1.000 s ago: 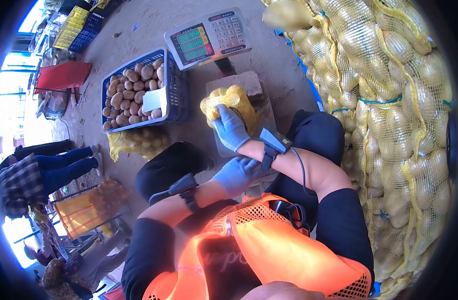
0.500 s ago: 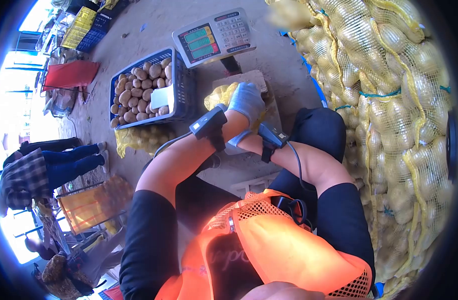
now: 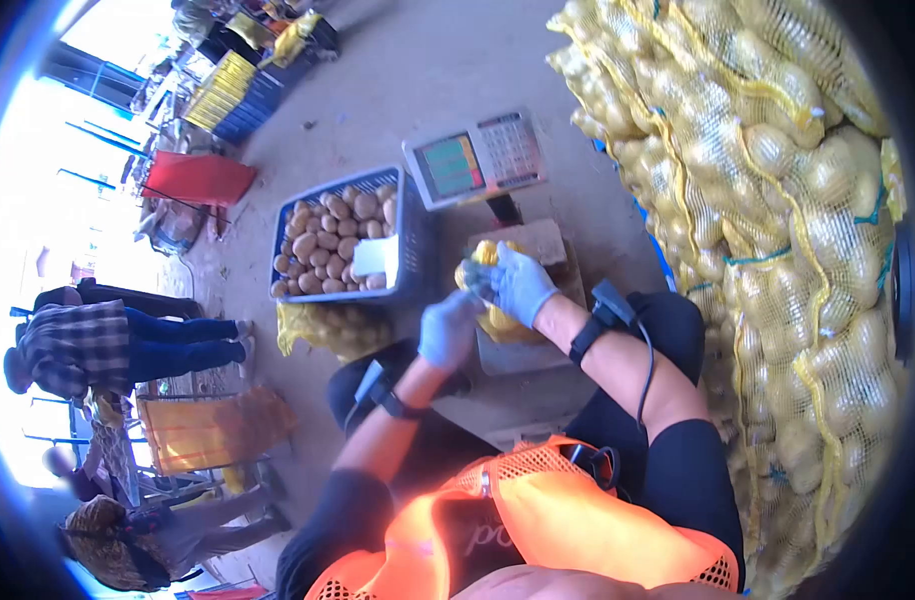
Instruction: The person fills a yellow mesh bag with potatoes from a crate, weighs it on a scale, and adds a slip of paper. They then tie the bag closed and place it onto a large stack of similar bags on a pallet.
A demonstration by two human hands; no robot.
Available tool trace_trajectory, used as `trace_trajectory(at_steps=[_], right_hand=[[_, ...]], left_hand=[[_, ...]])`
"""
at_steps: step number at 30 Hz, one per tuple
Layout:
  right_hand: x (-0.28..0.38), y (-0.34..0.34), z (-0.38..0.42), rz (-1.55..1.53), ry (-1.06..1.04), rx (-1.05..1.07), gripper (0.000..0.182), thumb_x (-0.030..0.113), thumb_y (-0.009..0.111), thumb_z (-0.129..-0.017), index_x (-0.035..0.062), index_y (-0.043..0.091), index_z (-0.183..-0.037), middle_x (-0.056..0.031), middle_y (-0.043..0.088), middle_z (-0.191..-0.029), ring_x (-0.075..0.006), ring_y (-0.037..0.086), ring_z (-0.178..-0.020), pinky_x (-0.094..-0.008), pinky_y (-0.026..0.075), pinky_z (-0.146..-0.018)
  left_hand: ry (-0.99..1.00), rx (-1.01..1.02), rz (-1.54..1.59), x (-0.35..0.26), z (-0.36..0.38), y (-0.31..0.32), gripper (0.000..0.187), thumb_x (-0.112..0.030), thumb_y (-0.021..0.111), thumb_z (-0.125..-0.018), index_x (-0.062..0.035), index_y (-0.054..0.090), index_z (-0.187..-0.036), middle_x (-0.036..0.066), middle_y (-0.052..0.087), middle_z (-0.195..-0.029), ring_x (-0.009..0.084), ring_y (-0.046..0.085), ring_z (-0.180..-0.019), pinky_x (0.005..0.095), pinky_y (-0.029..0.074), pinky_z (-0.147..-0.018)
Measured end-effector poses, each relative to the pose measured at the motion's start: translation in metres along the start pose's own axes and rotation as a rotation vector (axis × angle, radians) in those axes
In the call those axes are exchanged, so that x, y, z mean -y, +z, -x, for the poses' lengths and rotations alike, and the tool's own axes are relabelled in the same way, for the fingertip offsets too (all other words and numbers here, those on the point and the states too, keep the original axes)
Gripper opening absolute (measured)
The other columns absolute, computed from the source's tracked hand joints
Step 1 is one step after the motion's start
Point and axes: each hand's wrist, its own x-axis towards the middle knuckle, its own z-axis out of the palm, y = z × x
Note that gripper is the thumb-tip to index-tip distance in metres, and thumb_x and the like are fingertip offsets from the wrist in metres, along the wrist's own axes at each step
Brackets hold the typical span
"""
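Note:
A yellow mesh bag [image 3: 503, 322] with round contents stands at the scale platform [image 3: 528, 350], its bunched top held up. My gloved right hand [image 3: 521, 286] is closed round the gathered mesh near a small dark green piece. Just left of and below it, my gloved left hand [image 3: 448, 330] is closed, its fingertips close to the green piece. Motion blur hides what lies between the left fingers. Behind the bag rises the scale's display [image 3: 475, 160].
A blue crate [image 3: 410, 235] of potatoes with a white card stands left of the scale, beside a yellow mesh bag [image 3: 333, 330] of potatoes. Filled mesh sacks [image 3: 758, 260] are stacked along the right. People [image 3: 78, 335] and a red sheet [image 3: 198, 180] are at the far left.
My hands, crossed at the wrists before, have come apart, the left now on the left side and the right on the right. The view has shifted, so the crate and scale appear lower and further right.

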Motion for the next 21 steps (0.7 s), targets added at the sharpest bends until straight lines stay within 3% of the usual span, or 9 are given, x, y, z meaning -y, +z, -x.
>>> trace_trajectory(at_steps=[1, 3, 5, 7, 10, 12, 16, 19, 21], right_hand=[[-0.010, -0.029, -0.031, 0.075, -0.051, 0.070, 0.047, 0.047, 0.034, -0.095, 0.0073, 0.057, -0.106, -0.0102, 0.065, -0.095, -0.0202, 0.062, -0.089, -0.0350, 0.049, -0.079], [0.015, 0.045, 0.019, 0.161, 0.115, 0.093, 0.059, 0.060, 0.027, -0.091, 0.0118, 0.057, -0.108, -0.0083, 0.064, -0.093, -0.0186, 0.061, -0.085, -0.0367, 0.048, -0.075], [0.020, 0.039, 0.018, 0.870, 0.161, -0.174, 0.067, 0.069, 0.027, -0.086, 0.0129, 0.059, -0.103, -0.0080, 0.063, -0.086, -0.0204, 0.060, -0.078, -0.0360, 0.046, -0.070], [0.014, 0.021, 0.007, 1.328, 0.027, -0.237, 0.078, 0.074, 0.029, -0.082, 0.0045, 0.063, -0.097, -0.0134, 0.064, -0.082, -0.0233, 0.061, -0.074, -0.0351, 0.045, -0.070], [0.007, 0.012, 0.006, 1.663, -0.325, -0.049, 0.065, 0.064, 0.044, -0.084, 0.0036, 0.062, -0.100, -0.0172, 0.065, -0.085, -0.0267, 0.063, -0.081, -0.0365, 0.046, -0.076], [0.010, 0.020, 0.019, 1.526, -0.305, -0.210, 0.032, 0.031, 0.069, -0.078, 0.0067, 0.058, -0.097, -0.0101, 0.063, -0.086, -0.0254, 0.062, -0.084, -0.0332, 0.048, -0.075], [-0.005, -0.005, 0.005, 1.592, -0.866, -0.268, 0.025, 0.007, 0.071, -0.063, 0.0077, 0.062, -0.086, -0.0164, 0.057, -0.102, -0.0299, 0.058, -0.091, -0.0365, 0.046, -0.080], [-0.009, -0.001, 0.013, 1.926, -0.788, -0.258, 0.023, 0.005, 0.069, -0.064, 0.0070, 0.061, -0.086, -0.0163, 0.054, -0.098, -0.0292, 0.057, -0.086, -0.0386, 0.045, -0.076], [-0.010, 0.015, 0.015, 1.756, -0.909, -0.271, 0.018, 0.009, 0.069, -0.066, 0.0078, 0.059, -0.081, -0.0147, 0.055, -0.085, -0.0294, 0.055, -0.079, -0.0404, 0.044, -0.073]], left_hand=[[-0.045, -0.014, -0.079, -0.011, 0.004, 0.006, 0.006, -0.008, 0.056, -0.085, -0.0051, 0.061, -0.084, 0.013, 0.056, -0.062, 0.0336, 0.059, -0.059, 0.0316, 0.047, -0.056], [-0.045, 0.031, -0.094, -0.018, -0.012, -0.004, 0.005, -0.007, 0.057, -0.084, -0.0056, 0.061, -0.086, 0.013, 0.060, -0.072, 0.0313, 0.061, -0.068, 0.0309, 0.049, -0.061], [0.276, -0.116, -0.199, -0.024, -0.040, -0.012, 0.008, -0.006, 0.057, -0.083, -0.0059, 0.062, -0.088, 0.015, 0.061, -0.086, 0.0319, 0.061, -0.080, 0.0296, 0.049, -0.068], [0.311, -0.129, -0.357, -0.008, -0.053, -0.008, 0.008, -0.007, 0.058, -0.083, -0.0041, 0.062, -0.090, 0.012, 0.061, -0.094, 0.0245, 0.060, -0.085, 0.0280, 0.047, -0.073], [-0.400, 0.034, 0.700, 0.080, -0.064, 0.038, 0.013, -0.012, 0.063, -0.083, -0.0004, 0.062, -0.089, 0.000, 0.061, -0.083, 0.0080, 0.054, -0.078, 0.0242, 0.046, -0.069], [-0.449, 0.043, 0.638, 0.077, -0.071, 0.035, 0.017, -0.016, 0.063, -0.084, -0.0021, 0.063, -0.093, 0.001, 0.061, -0.080, 0.0094, 0.055, -0.077, 0.0239, 0.046, -0.070], [-0.694, -0.002, 0.762, 0.086, -0.069, 0.041, 0.019, -0.025, 0.065, -0.084, -0.0074, 0.063, -0.092, 0.000, 0.063, -0.076, 0.0092, 0.054, -0.058, 0.0242, 0.042, -0.051], [-0.884, -0.062, 0.915, 0.091, -0.066, 0.048, 0.015, -0.028, 0.059, -0.088, -0.0128, 0.059, -0.088, 0.000, 0.062, -0.073, 0.0079, 0.048, -0.045, 0.0237, 0.031, -0.036], [-1.120, -0.264, 1.285, 0.097, -0.067, 0.046, 0.017, -0.032, 0.052, -0.092, -0.0156, 0.053, -0.087, 0.000, 0.061, -0.070, 0.0086, 0.045, -0.043, 0.0238, 0.031, -0.036]])
